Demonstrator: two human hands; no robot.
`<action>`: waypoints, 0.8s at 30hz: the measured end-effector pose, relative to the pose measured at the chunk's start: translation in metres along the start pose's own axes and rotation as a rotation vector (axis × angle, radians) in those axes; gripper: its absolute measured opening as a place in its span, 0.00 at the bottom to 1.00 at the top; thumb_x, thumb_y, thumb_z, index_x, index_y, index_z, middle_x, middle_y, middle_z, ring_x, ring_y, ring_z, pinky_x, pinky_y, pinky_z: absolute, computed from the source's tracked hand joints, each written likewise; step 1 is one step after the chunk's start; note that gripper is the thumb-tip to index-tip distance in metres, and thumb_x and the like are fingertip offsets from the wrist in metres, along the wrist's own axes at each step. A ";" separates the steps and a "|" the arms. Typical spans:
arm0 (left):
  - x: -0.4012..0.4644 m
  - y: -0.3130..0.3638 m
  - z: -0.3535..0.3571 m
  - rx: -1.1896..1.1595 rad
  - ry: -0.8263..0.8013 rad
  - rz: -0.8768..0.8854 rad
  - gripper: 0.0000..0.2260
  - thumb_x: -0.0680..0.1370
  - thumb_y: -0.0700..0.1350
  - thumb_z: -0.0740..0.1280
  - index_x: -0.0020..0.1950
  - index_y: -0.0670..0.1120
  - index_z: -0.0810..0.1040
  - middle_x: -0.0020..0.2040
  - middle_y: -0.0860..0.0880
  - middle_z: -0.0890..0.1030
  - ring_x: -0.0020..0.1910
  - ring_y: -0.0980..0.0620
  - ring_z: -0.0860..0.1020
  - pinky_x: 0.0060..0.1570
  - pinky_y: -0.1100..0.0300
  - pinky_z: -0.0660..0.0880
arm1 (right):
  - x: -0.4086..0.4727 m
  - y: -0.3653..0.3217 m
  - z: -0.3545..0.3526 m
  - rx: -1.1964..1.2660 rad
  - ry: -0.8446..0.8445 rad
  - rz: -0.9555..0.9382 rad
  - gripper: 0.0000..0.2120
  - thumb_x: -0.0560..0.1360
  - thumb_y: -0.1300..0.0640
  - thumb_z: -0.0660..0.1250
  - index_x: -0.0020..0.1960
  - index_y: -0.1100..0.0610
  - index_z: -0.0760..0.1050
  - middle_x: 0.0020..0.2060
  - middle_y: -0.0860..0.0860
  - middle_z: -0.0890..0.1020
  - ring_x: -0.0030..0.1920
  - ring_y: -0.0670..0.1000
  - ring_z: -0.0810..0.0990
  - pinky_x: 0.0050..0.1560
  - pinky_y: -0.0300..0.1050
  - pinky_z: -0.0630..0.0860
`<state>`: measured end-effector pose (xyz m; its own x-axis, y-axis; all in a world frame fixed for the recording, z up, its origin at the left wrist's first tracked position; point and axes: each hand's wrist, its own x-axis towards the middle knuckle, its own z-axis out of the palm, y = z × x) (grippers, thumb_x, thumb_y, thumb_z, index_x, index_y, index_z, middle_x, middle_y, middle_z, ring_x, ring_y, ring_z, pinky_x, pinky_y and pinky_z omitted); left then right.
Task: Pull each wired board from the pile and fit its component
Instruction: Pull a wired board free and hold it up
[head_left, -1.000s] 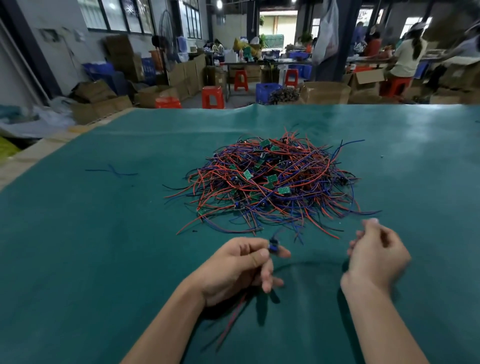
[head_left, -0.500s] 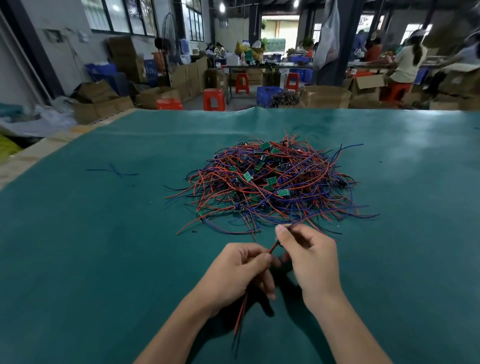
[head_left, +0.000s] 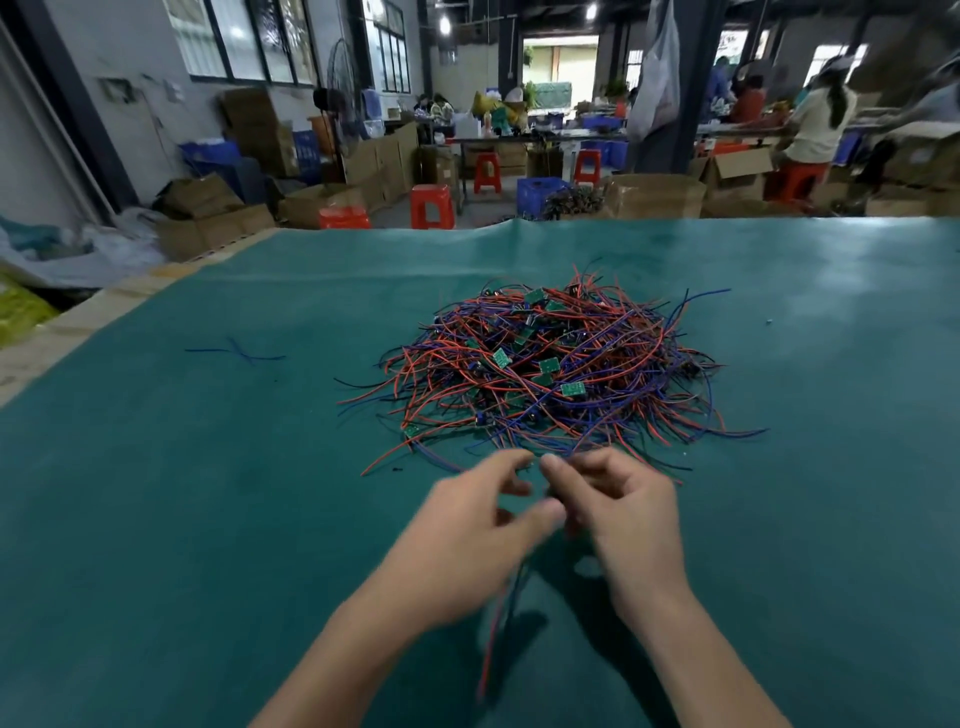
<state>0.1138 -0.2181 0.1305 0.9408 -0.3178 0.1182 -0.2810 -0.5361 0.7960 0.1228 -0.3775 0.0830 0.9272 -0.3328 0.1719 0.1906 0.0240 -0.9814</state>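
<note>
**Head view: one wired board held between both hands at the near side of the bench**

Head view, item 1: pile of wired boards (head_left: 550, 369); a tangle of red and blue leads with small green boards showing through; sits at the middle of the bench (head_left: 208, 519), toward the far edge; judged to be kept within easy reach so single units can be drawn toward the near edge.

Item 2: left hand (head_left: 467, 525); raised just short of the pile's near fringe; fingers spread and blurred, thumb toward the other hand; whether its grip is closed on anything cannot be told.

Item 3: right hand (head_left: 618, 509); touching or almost touching the left; fingers curled in a closed grip, apparently round the small end of the drawn unit, though the board itself is hidden.

Item 4: wire tail (head_left: 498, 623); red and dark leads hanging from between the hands toward the near edge, blurred; left dangling, probably to keep it free of the pile.

Item 5: loose blue wire (head_left: 239, 354); lies alone toward the left edge, well apart.

Judgement: fitting step in hand; most of the pile remains.
</note>
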 end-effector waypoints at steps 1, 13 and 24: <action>0.003 0.000 0.012 -0.015 -0.037 -0.018 0.14 0.78 0.50 0.72 0.64 0.54 0.78 0.51 0.56 0.83 0.43 0.56 0.83 0.49 0.58 0.81 | -0.002 0.001 0.003 -0.043 -0.049 -0.008 0.13 0.69 0.44 0.75 0.40 0.53 0.85 0.33 0.52 0.85 0.32 0.47 0.79 0.35 0.44 0.77; -0.014 -0.094 -0.099 0.218 0.496 -0.462 0.03 0.77 0.45 0.72 0.46 0.49 0.86 0.44 0.51 0.86 0.45 0.47 0.83 0.52 0.53 0.78 | 0.003 0.011 0.004 -0.608 -0.097 -0.208 0.06 0.70 0.63 0.77 0.40 0.52 0.84 0.34 0.40 0.81 0.36 0.41 0.79 0.40 0.30 0.73; 0.025 -0.066 -0.035 0.627 0.261 -0.058 0.14 0.75 0.43 0.72 0.60 0.47 0.82 0.57 0.46 0.80 0.58 0.42 0.76 0.62 0.50 0.72 | 0.001 0.012 0.003 -0.701 -0.140 -0.205 0.02 0.69 0.57 0.72 0.39 0.50 0.83 0.35 0.42 0.82 0.39 0.45 0.80 0.47 0.47 0.78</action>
<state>0.1627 -0.1635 0.1010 0.9506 -0.1175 0.2874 -0.2110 -0.9235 0.3203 0.1275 -0.3745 0.0720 0.9365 -0.1411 0.3212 0.1578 -0.6483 -0.7449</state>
